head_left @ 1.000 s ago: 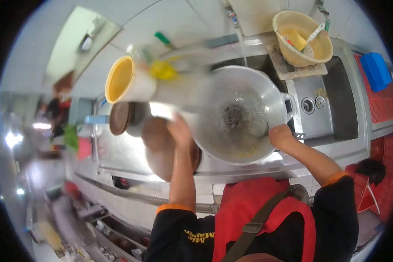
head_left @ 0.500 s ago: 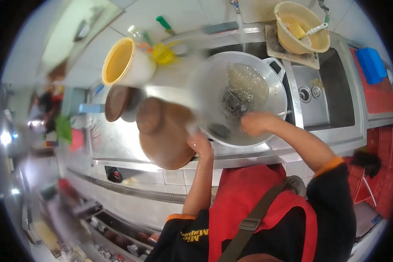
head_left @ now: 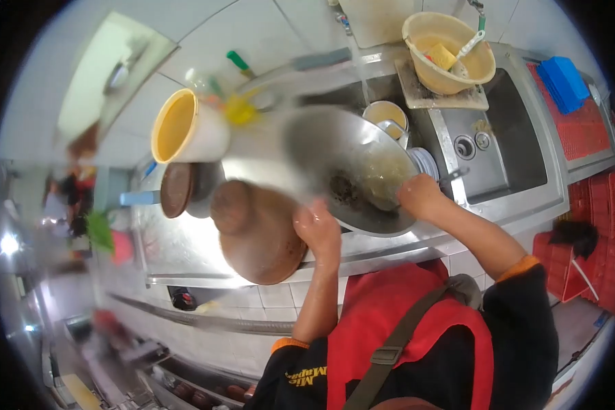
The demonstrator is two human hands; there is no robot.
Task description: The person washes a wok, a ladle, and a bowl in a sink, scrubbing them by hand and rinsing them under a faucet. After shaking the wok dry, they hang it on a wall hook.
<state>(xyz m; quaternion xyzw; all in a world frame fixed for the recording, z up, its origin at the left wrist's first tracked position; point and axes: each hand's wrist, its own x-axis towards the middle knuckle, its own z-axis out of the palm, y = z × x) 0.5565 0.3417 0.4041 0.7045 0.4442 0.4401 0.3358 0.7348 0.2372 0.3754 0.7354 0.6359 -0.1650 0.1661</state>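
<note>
A large metal wok (head_left: pixel 321 147) stands tilted at the sink's left side, with cloudy water and dark bits inside. My left hand (head_left: pixel 318 225) is closed at the wok's near left rim, beside a brown round pot (head_left: pixel 263 236); what its fingers grip is partly hidden. At the wok's right edge my right hand (head_left: pixel 419 197) is closed, its fingers curled round the rim or a handle there. A yellowish bowl (head_left: pixel 386 115) and stacked white dishes (head_left: pixel 425 162) show in the basin past the wok.
Water runs from a tap (head_left: pixel 344 24) behind the wok. A cream basin (head_left: pixel 447 75) with a sponge and brush sits on a board (head_left: pixel 417 92). To the left are a white bucket (head_left: pixel 208 130) and a brown lid (head_left: pixel 176 191). Blue trays (head_left: pixel 564 85) lie far right.
The wok has tilted, its right side shifting left and uncovering the bowl and dishes in the basin. My right hand has moved to the wok's right edge. The camera view has shifted slightly.
</note>
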